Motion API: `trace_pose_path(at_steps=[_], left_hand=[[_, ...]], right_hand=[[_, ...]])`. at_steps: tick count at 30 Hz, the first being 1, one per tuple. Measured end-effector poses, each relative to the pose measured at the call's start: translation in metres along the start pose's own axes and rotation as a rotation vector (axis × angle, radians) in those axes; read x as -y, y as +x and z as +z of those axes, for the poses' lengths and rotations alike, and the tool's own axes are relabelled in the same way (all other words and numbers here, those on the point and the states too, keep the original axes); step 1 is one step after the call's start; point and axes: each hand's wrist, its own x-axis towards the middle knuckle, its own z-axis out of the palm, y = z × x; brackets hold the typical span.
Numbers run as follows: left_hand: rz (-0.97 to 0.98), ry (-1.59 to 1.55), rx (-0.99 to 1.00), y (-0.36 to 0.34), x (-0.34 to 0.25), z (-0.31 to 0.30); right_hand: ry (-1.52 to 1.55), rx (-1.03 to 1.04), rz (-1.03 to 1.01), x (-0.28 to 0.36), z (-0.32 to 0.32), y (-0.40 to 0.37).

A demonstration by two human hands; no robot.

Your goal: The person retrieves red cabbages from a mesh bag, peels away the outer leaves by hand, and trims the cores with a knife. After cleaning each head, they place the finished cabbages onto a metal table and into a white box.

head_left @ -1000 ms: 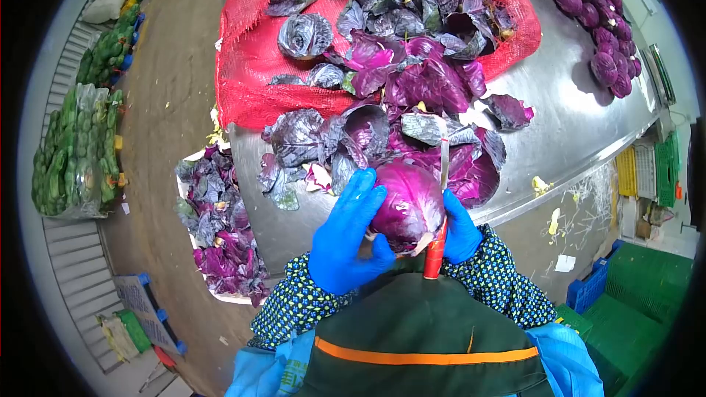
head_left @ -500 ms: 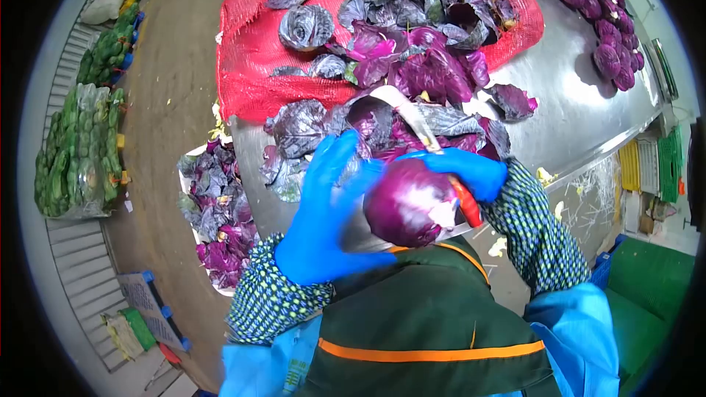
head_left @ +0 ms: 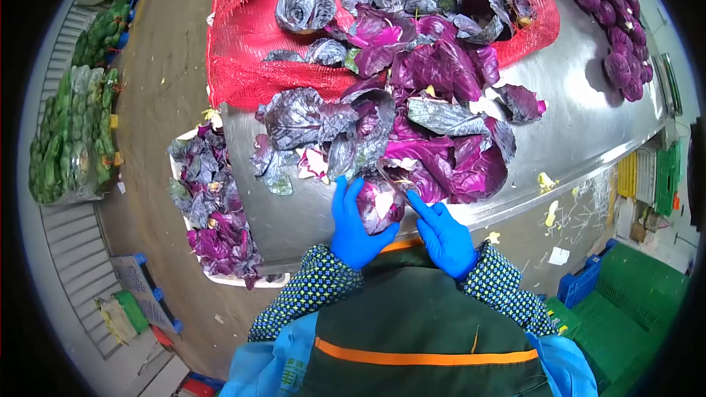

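Observation:
A red cabbage head [head_left: 380,206] with a pale cut face sits at the near edge of the metal table. Around its left and lower side wraps my left hand [head_left: 356,226] in a blue glove. My right hand [head_left: 446,238], gloved too, is closed on a knife [head_left: 392,179]; the blade reaches up and left against the top of the cabbage. Loose purple outer leaves [head_left: 471,169] lie just beyond both hands. A pale cut piece [head_left: 313,165] rests on the table left of the knife.
On the metal table [head_left: 294,220] a red mesh bag [head_left: 243,51] holds dark leaves. Purple cabbages [head_left: 588,0] are lined up at the far right. A white bin [head_left: 220,278] of leaves stands left of the table. Green crates [head_left: 632,294] stand at the lower right.
The cabbage has turned so its pale cut face shows and sits farther from my body. My left hand has closed in around it. The knife in my right hand has swung to the cabbage's top.

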Motion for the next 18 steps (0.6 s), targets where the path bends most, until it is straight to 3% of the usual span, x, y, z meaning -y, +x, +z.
trace_pose_path(at_steps=[3, 10, 12, 13, 14, 16, 17, 18], left_hand=[[0.03, -0.072, 0.02, 0.005, -0.002, 0.003], [-0.018, 0.02, -0.002, 0.0, -0.007, 0.015], [0.047, 0.099, -0.009, -0.007, -0.009, 0.016], [0.03, 0.091, -0.001, -0.01, -0.01, 0.015], [0.039, 0.097, 0.007, -0.009, -0.006, 0.011], [0.083, -0.053, 0.033, -0.004, 0.005, 0.007], [0.145, -0.089, 0.034, -0.001, 0.013, 0.001], [0.029, -0.314, 0.109, -0.002, 0.017, -0.007]], right_hand=[[-0.147, -0.001, -0.097, -0.006, 0.004, 0.003], [-0.234, 0.04, -0.02, -0.021, 0.007, 0.025], [-0.017, -0.093, 0.037, -0.056, 0.011, 0.047], [0.18, 0.004, 0.116, -0.063, 0.012, 0.049], [0.187, -0.007, 0.119, -0.059, 0.021, 0.047], [0.357, -0.179, 0.164, -0.047, 0.036, 0.045], [0.229, -0.303, 0.095, -0.075, 0.049, 0.058], [0.555, 0.001, 0.464, -0.041, 0.013, 0.066]])
